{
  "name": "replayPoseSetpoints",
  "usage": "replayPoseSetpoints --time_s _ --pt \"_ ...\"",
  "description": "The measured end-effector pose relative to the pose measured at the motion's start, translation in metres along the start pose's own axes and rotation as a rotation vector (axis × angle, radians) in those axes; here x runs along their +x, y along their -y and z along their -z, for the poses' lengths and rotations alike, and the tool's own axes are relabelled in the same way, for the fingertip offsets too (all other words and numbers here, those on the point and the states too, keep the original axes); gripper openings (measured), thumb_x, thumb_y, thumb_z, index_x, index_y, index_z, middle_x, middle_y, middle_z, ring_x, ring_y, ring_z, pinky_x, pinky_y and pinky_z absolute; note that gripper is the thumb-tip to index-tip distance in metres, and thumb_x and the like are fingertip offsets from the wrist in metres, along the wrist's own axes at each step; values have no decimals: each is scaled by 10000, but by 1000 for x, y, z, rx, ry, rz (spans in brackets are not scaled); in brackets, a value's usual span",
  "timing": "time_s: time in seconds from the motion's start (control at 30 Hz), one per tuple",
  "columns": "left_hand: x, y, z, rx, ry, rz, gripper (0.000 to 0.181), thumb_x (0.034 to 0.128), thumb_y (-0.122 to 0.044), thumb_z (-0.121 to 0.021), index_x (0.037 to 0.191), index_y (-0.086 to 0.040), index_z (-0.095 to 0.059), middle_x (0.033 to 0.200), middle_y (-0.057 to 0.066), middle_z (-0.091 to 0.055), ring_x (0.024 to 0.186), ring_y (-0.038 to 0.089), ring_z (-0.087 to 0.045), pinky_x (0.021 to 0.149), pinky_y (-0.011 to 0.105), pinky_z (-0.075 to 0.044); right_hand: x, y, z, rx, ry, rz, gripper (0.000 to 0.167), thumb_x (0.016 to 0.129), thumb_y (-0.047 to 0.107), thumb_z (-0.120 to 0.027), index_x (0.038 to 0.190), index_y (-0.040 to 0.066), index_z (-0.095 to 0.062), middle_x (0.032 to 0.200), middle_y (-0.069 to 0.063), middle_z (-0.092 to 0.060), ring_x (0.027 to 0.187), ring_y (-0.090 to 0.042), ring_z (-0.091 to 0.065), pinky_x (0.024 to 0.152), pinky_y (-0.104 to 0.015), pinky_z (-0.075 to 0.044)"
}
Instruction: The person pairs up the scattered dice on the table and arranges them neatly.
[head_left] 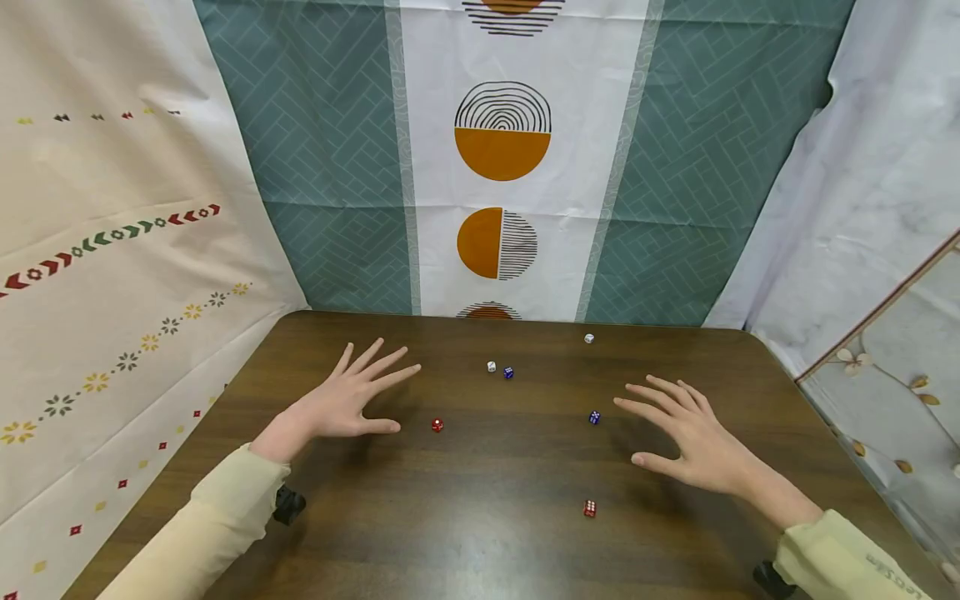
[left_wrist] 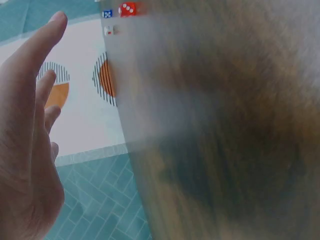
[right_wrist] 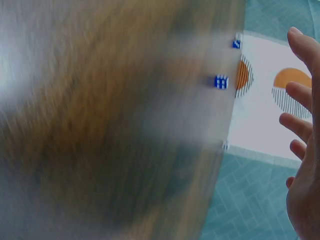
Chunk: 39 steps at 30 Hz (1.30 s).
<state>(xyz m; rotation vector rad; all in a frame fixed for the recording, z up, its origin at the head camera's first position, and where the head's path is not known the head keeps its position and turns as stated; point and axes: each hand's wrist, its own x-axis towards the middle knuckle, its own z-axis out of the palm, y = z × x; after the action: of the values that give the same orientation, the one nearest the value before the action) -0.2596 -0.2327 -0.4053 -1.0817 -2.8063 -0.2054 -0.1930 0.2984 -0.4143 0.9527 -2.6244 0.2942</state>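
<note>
Over the table's left side my left hand (head_left: 347,400) hovers with its fingers spread, holding nothing. Nearest to it lies a red die (head_left: 437,425), a little right of the thumb tip. My right hand (head_left: 693,437) is likewise spread and bare above the right side. Just left of its fingers is a blue die (head_left: 595,417), while another red die (head_left: 590,508) sits closer to the front. Toward the back, a white die (head_left: 491,367) and a second blue die (head_left: 508,373) stand side by side. Another white die (head_left: 588,338) lies near the far edge.
The dice rest on a dark brown wooden table (head_left: 480,550) with rounded far corners. Behind it hangs a teal and white patterned cloth (head_left: 337,167). Pale cloth (head_left: 112,333) closes off the left side, and a marbled sheet (head_left: 885,167) hangs on the right.
</note>
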Motion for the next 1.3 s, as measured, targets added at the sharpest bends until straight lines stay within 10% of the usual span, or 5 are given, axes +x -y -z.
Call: replayPoseSetpoints --time_s 1.3 --pt "-5 -61 -15 -252 52 -111 826 887 -483 -688 1569 -318 -252 1606 31 -304 1454 263 -361 1101 579 -365 -14 54 -45 274 -47 112 375 734 356 -866 1079 358 -721 1096 205 -627 1052 -28 -507 885 -290 -341"
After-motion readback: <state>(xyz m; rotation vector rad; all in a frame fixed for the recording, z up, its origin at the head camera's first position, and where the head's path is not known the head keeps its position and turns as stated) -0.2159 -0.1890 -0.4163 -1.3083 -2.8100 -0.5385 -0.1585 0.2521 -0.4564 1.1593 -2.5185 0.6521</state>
